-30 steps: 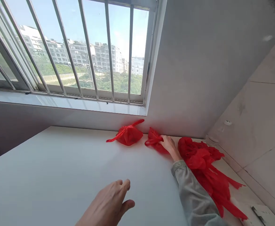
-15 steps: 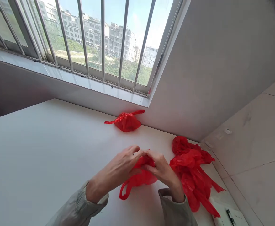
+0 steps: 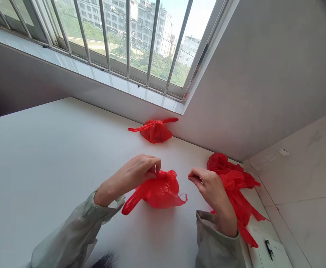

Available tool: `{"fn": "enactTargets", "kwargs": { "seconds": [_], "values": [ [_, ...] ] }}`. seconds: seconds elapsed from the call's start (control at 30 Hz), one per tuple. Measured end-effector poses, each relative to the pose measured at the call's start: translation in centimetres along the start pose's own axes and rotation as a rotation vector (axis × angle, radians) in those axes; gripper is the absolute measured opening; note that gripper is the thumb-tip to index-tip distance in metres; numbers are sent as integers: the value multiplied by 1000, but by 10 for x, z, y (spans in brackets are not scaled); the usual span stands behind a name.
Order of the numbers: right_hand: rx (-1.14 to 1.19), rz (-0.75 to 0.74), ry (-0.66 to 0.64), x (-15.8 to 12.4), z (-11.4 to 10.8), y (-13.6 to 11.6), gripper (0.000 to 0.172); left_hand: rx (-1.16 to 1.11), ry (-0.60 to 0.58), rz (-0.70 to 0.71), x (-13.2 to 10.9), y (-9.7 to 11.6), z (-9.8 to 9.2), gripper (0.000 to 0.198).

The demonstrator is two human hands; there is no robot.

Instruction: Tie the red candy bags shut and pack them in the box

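Note:
A filled red plastic bag [image 3: 163,191], gathered at its top, sits on the white table in front of me. One handle loop sticks out toward the lower left, and a thin torn-looking end points right. My left hand [image 3: 140,169] pinches the bag near its gathered top with thumb and forefinger. My right hand [image 3: 209,184] is apart from the bag, to its right, with thumb and fingertips drawn together and nothing visible between them. Behind my right hand and forearm lies a heap of crumpled red plastic bags [image 3: 235,182], partly hidden.
A tied red plastic bag [image 3: 155,132] stands at the table's back edge by the wall. A white board [image 3: 271,247] with a black object on it lies at the lower right. A barred window [image 3: 129,44] is above the white table [image 3: 54,156].
My hands were together at the bag's top; now the right has moved off to the right, while the left stays on the bag. The view has tilted down.

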State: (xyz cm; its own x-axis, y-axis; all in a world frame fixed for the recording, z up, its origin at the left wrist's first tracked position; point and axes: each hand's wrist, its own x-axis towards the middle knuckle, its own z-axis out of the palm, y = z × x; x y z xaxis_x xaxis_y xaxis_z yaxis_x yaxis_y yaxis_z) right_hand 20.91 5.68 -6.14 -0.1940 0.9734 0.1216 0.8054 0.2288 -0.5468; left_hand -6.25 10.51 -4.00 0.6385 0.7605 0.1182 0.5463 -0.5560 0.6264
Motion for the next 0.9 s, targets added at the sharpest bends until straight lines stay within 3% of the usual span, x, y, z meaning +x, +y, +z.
{"fn": "enactTargets", "kwargs": {
  "seconds": [0.1,0.17,0.3,0.43,0.57,0.73,0.83,0.9],
  "values": [
    [-6,93,81,-9,-17,10,20,-31,-2,-65,-10,-10,-21,7],
    [85,75,109,-8,-14,4,21,-51,-15,-71,-13,-9,-26,8],
    [262,-58,2,8,22,-27,19,-82,-37,-31,-8,2,-16,9],
    [285,-67,-96,19,47,-42,7,-98,-31,-2,-3,6,-6,8],
    [266,-27,-69,11,25,-25,18,-96,-39,-56,-7,-5,-16,3],
    [234,59,-127,-7,-12,2,17,-66,-93,-139,-16,-17,-30,6],
    [188,95,-229,-13,-13,1,14,-12,-142,-146,-20,-15,-24,19],
    [170,124,-216,-12,-6,-7,27,21,-168,-126,-20,-9,-14,32]
  ]
}}
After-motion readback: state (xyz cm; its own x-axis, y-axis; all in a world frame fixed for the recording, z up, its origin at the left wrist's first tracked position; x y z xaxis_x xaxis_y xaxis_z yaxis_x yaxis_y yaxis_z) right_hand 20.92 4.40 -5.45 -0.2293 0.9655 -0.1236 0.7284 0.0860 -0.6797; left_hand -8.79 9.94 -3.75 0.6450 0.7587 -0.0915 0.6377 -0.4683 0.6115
